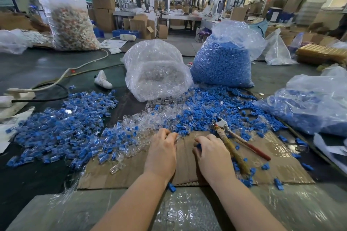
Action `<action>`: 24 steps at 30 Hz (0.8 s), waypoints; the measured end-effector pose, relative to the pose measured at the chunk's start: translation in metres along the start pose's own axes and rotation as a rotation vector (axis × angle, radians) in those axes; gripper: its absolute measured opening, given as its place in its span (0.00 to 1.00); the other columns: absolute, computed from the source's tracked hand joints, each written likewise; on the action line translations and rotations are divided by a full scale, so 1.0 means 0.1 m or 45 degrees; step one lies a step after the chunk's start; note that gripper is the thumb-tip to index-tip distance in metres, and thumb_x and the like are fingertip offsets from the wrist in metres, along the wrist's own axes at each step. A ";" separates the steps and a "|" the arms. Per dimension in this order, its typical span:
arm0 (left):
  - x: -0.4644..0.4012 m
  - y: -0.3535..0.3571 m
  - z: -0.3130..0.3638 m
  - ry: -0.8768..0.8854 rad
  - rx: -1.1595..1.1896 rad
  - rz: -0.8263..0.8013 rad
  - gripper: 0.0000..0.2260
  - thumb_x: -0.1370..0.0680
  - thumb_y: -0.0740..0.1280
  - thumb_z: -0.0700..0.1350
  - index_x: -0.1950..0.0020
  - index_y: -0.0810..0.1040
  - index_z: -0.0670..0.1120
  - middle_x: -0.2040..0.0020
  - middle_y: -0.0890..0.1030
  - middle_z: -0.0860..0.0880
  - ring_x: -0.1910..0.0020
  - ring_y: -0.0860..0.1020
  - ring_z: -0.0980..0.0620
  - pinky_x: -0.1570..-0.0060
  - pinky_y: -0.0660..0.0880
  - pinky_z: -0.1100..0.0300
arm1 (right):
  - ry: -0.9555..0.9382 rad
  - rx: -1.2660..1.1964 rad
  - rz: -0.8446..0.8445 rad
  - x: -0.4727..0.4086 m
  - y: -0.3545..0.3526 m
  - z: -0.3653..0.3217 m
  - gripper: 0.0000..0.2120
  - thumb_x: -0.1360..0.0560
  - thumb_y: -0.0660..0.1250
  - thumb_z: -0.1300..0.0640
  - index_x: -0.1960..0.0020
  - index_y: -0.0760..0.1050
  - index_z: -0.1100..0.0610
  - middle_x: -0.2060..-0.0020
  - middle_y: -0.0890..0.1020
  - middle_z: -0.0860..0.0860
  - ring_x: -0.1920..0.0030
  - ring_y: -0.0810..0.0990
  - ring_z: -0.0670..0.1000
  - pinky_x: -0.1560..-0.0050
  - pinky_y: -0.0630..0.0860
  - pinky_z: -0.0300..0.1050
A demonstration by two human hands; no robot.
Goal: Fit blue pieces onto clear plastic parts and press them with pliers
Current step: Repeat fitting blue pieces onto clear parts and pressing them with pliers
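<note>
My left hand (162,153) rests on the cardboard sheet (277,163), its fingertips curled on a clear plastic part (178,136) at the edge of the clear pile (142,120). My right hand (213,155) lies beside it, fingers closed around a small blue piece (198,146). The pliers (231,140), with one wrapped handle and one red handle, lie on the cardboard just right of my right hand, touching its edge. Loose blue pieces (210,110) spread behind the hands. A heap of fitted blue-and-clear parts (62,127) lies to the left.
A bag of clear parts (157,75) and a bag of blue pieces (223,62) stand behind the piles. Another bag with blue parts (309,107) lies at right. Cables and a power strip (13,95) run at left. A person sits far back left behind a large bag (71,24).
</note>
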State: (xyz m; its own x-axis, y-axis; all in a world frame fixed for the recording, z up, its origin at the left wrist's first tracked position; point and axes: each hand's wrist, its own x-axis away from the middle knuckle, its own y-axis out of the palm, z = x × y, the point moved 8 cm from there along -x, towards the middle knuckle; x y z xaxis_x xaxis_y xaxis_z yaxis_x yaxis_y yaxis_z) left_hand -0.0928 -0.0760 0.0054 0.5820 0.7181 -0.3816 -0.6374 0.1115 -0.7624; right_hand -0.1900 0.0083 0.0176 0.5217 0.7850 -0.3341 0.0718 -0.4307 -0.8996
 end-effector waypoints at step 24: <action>0.05 -0.16 0.01 -0.011 0.257 0.108 0.07 0.25 0.68 0.44 0.48 0.79 0.46 0.53 0.71 0.55 0.58 0.74 0.62 0.54 0.71 0.72 | 0.024 -0.298 0.183 0.11 -0.04 -0.05 0.06 0.26 0.63 0.67 0.54 0.77 0.59 0.57 0.78 0.51 0.57 0.75 0.52 0.56 0.71 0.43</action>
State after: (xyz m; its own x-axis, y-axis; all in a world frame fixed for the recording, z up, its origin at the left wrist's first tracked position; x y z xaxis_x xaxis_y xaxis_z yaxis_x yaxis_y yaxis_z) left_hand -0.0801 -0.0739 0.0165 0.5186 0.7363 -0.4347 -0.7726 0.1856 -0.6072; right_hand -0.1803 0.0168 0.0191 0.5567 0.7008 -0.4461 0.1895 -0.6300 -0.7532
